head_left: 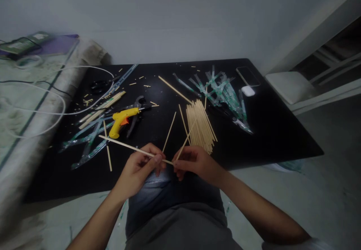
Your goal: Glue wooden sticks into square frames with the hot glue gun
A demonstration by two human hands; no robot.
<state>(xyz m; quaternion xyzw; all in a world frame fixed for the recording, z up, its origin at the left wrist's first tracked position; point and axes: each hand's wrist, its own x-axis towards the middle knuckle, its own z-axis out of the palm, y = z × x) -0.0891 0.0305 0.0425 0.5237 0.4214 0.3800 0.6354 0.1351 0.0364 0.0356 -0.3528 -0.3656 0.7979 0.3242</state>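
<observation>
Pinched in my left hand (146, 163) is a long thin wooden stick (124, 144), reaching up and left across the front of the table. My right hand (194, 163) pinches a second wooden stick (186, 141), which slants up and to the right. The lower ends of both sticks come together at my right fingertips; whether they are joined I cannot tell. Just beyond my right hand lies a thick bundle of similar sticks (200, 125). Another loose stick (169, 129) rests on the table in front of my left fingers.
A yellow glue gun (122, 120) lies left of centre on the black table (270, 137). Plastic wrappers (222, 88), a phone (248, 76) and a white case (248, 91) are at the right. Black scissors (98, 87), cut pieces and a white cable (93, 67) are left.
</observation>
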